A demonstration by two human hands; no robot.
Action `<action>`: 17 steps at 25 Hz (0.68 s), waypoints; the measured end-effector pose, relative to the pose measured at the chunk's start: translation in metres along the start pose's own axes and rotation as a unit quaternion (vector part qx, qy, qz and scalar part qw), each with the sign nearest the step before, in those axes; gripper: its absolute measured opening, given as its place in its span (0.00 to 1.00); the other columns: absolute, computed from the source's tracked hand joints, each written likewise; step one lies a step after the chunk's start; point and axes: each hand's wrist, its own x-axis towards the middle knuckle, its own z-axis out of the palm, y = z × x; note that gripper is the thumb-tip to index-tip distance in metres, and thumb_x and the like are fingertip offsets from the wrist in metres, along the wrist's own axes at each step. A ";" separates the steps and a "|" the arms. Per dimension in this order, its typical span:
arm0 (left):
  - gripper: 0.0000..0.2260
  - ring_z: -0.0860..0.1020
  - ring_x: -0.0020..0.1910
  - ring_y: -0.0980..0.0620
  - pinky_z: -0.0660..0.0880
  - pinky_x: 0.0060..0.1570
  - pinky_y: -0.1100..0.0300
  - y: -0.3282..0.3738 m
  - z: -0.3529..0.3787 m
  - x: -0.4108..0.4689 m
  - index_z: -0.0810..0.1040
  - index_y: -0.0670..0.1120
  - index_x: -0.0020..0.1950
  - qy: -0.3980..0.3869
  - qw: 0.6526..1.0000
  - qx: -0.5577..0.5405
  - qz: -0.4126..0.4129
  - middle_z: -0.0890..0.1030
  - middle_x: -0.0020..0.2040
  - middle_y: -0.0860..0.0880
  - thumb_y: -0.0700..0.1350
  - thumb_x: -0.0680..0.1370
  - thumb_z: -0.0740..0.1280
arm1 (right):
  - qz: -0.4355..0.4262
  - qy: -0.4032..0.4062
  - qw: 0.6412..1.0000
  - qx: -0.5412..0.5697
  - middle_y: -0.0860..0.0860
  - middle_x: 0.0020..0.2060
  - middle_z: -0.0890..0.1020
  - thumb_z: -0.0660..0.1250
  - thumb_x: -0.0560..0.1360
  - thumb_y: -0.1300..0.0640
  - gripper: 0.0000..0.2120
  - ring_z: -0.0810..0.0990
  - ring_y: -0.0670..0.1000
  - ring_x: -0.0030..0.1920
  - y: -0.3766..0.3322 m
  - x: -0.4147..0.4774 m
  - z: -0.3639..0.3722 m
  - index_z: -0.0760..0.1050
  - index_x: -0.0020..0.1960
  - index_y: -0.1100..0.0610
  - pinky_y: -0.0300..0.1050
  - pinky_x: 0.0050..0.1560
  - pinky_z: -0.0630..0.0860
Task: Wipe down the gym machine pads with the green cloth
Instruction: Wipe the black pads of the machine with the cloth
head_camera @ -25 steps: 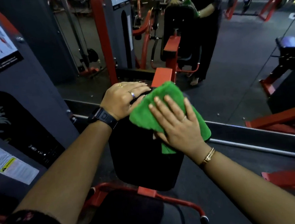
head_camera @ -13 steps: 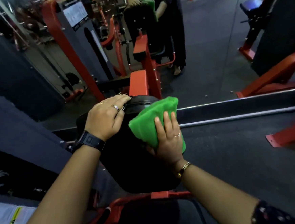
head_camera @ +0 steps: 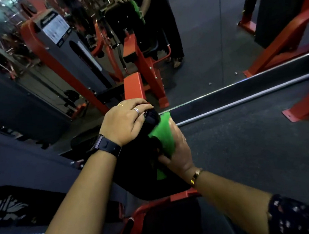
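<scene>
Housing panels (head_camera: 34,168) in grey stand at the far left. Left hand (head_camera: 121,122), with a black watch (head_camera: 106,146) at the wrist and a ring on one finger, grips the top edge of the black pad (head_camera: 139,175), its fingers curled over that edge. Green cloth (head_camera: 163,134) lies against the right side face of the pad, near the top. Right hand (head_camera: 179,151) presses the cloth to the pad, fingers extended along the fabric and the thumb lying toward the pad's front; the hand is blurred, so finer finger detail cannot be told. A gold bracelet (head_camera: 196,176) sits at that wrist. Red frame tubing (head_camera: 182,196) runs directly below the pad. A mirror (head_camera: 208,38) stands beyond the pad, and a red floor bracket (head_camera: 300,107) lies at the far right.
</scene>
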 end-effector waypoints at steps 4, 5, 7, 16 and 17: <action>0.16 0.76 0.58 0.49 0.72 0.54 0.56 0.005 0.004 0.000 0.77 0.52 0.61 0.012 0.999 0.042 0.002 0.78 0.60 0.51 0.50 0.77 0.57 | 0.119 -0.080 0.990 -0.010 0.52 0.76 0.52 0.64 0.66 0.43 0.48 0.51 0.50 0.75 0.030 -0.056 0.003 0.37 0.75 0.45 0.58 0.71 0.61; 0.16 0.76 0.58 0.49 0.71 0.54 0.56 0.006 0.004 0.000 0.77 0.52 0.61 0.013 0.999 0.051 0.004 0.78 0.60 0.51 0.50 0.77 0.57 | 0.101 -0.073 0.992 -0.014 0.52 0.75 0.52 0.64 0.66 0.44 0.47 0.51 0.49 0.75 0.025 -0.049 0.002 0.37 0.75 0.46 0.58 0.71 0.61; 0.15 0.76 0.58 0.49 0.71 0.53 0.56 0.008 0.004 0.001 0.78 0.52 0.60 0.013 0.999 0.052 0.000 0.78 0.59 0.50 0.50 0.76 0.58 | 0.063 -0.044 0.997 -0.006 0.54 0.75 0.53 0.64 0.67 0.45 0.46 0.52 0.52 0.75 0.002 -0.023 0.001 0.41 0.75 0.51 0.55 0.72 0.60; 0.15 0.75 0.60 0.47 0.72 0.55 0.53 0.008 0.007 0.001 0.76 0.51 0.62 0.013 0.999 0.051 0.002 0.78 0.61 0.50 0.50 0.78 0.57 | 0.081 -0.026 0.995 0.061 0.56 0.74 0.59 0.68 0.66 0.46 0.46 0.59 0.57 0.74 0.023 -0.032 0.009 0.46 0.76 0.52 0.62 0.66 0.66; 0.15 0.75 0.60 0.47 0.73 0.55 0.53 0.008 0.006 0.001 0.76 0.51 0.62 0.012 0.999 0.051 0.000 0.77 0.61 0.50 0.50 0.78 0.56 | 0.093 -0.035 0.994 0.050 0.56 0.75 0.57 0.68 0.66 0.46 0.47 0.59 0.56 0.74 0.027 -0.040 0.008 0.44 0.76 0.51 0.62 0.66 0.65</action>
